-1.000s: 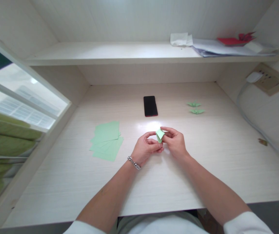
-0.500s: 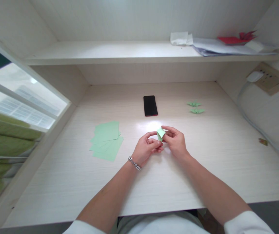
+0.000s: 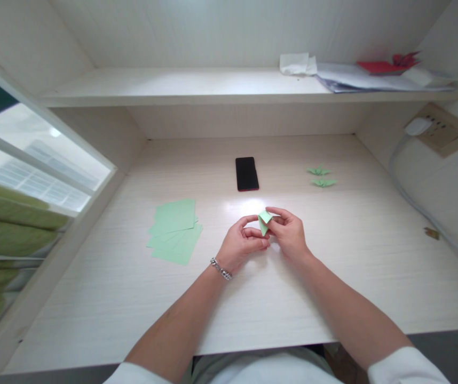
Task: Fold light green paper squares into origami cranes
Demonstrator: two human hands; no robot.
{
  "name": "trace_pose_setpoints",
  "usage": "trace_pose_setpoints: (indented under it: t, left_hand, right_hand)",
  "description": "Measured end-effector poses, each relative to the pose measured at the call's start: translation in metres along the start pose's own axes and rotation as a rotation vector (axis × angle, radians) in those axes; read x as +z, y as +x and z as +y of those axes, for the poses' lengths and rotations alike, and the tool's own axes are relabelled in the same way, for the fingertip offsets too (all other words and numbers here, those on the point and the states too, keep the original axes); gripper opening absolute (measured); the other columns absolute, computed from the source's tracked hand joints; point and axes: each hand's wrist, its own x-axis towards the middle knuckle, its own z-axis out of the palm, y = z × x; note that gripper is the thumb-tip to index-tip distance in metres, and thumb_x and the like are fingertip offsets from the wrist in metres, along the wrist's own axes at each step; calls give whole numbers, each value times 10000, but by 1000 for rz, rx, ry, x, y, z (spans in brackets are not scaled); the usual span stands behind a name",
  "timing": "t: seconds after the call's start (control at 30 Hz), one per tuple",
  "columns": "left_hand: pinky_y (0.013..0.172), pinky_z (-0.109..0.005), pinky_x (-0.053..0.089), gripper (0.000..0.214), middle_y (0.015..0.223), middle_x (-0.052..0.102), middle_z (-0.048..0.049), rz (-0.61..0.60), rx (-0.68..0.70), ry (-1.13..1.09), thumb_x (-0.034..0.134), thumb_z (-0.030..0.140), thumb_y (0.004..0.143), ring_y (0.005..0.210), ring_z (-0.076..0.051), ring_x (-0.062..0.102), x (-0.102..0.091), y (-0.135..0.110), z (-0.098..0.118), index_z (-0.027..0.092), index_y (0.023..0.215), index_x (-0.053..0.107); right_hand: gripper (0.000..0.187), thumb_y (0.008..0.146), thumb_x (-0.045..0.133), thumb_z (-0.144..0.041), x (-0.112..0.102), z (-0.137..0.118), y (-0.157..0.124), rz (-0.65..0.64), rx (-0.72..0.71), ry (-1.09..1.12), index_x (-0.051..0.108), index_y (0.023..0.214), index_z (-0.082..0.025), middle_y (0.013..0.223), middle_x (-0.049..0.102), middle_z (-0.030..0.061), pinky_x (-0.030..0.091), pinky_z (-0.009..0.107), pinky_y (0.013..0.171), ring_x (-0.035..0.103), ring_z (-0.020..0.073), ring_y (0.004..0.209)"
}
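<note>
Between my hands, just above the desk, is a small folded piece of green paper (image 3: 264, 220), partly hidden by fingers. My right hand (image 3: 289, 232) pinches it from the right with thumb and fingers. On the other side, my left hand (image 3: 243, 242) curls round the paper, index fingertip at its upper left edge and thumb below its lower point. Two folded green paper cranes (image 3: 323, 183) sit apart at the back right of the desk. Loose green paper sheets (image 3: 175, 232) lie overlapping to the left of my left hand.
A black phone (image 3: 247, 173) lies beyond my hands. Across the back runs a shelf (image 3: 173, 82) with papers (image 3: 357, 77), a crumpled tissue (image 3: 298, 63) and a red folded paper piece (image 3: 405, 58). A cable (image 3: 403, 186) drops from the wall socket (image 3: 445, 128) along the right side.
My left thumb has dropped off the lower part of the folded paper, showing more of its pointed lower end. The paper has tilted slightly; my right hand stays almost still.
</note>
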Motion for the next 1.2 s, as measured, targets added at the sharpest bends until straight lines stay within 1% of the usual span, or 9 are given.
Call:
trace_pose_setpoints:
  t: [0.13,0.33,0.43,0.53,0.63,0.77,0.9,1.07,1.2]
  left_hand:
    - [730,-316,516,667,781,695,-50,-14,-23,-57,818,124,576,679,-148,658,-1,0,0,159,1169,515]
    - [707,-269,502,660,804,687,-49,-50,-42,-135,813,116,588,690,-134,651,-3,0,1,157,1177,519]
    - [690,-266,503,577,821,686,-65,-52,-51,-136,785,187,652,684,-135,651,-2,1,2,151,1166,526]
    - [642,-261,503,504,769,678,-60,11,-36,-88,745,253,707,640,-132,642,0,1,2,141,1147,526]
    - [592,-253,497,512,686,662,-28,70,-1,-18,758,241,675,585,-133,630,1,2,1,143,1121,526]
    - [553,-253,499,519,646,656,-10,89,31,71,765,231,634,552,-145,631,0,3,0,152,1093,536]
    - [549,-265,512,454,606,633,5,146,75,165,732,316,685,536,-146,623,-2,4,-1,153,1070,556]
    - [603,-251,514,297,685,662,-27,203,242,295,694,309,725,604,-131,618,-7,7,0,144,967,648]
    - [633,-260,520,207,780,699,-56,218,263,325,701,248,689,668,-149,636,-11,8,3,150,871,704]
  right_hand:
    - [436,633,766,-339,0,0,0,-8,-4,9,669,1010,-144,616,662,6,474,247,497,567,118,494]
    - [463,628,773,-340,-1,1,1,-1,4,44,654,1034,-152,653,680,14,503,268,536,589,127,516]
    - [482,614,782,-341,-1,2,1,-3,4,51,652,1042,-159,687,691,20,515,278,558,604,135,540]
    - [474,613,782,-340,-1,3,0,1,2,52,659,1035,-162,693,692,21,527,291,598,612,136,562]
    - [454,610,780,-329,0,4,0,-3,20,41,671,1019,-164,658,683,11,519,285,599,604,129,553]
    - [421,590,786,-315,0,3,0,-25,84,52,689,968,-158,618,669,2,506,280,577,590,126,523]
    - [423,578,797,-300,-1,2,1,-71,153,80,693,963,-156,643,680,14,513,294,590,618,145,564]
    - [400,565,801,-298,-1,1,1,-107,204,64,720,928,-149,752,718,63,531,320,619,662,188,659]
    - [393,553,797,-301,0,-3,-1,-133,230,21,740,911,-150,773,729,72,538,321,616,671,200,661]
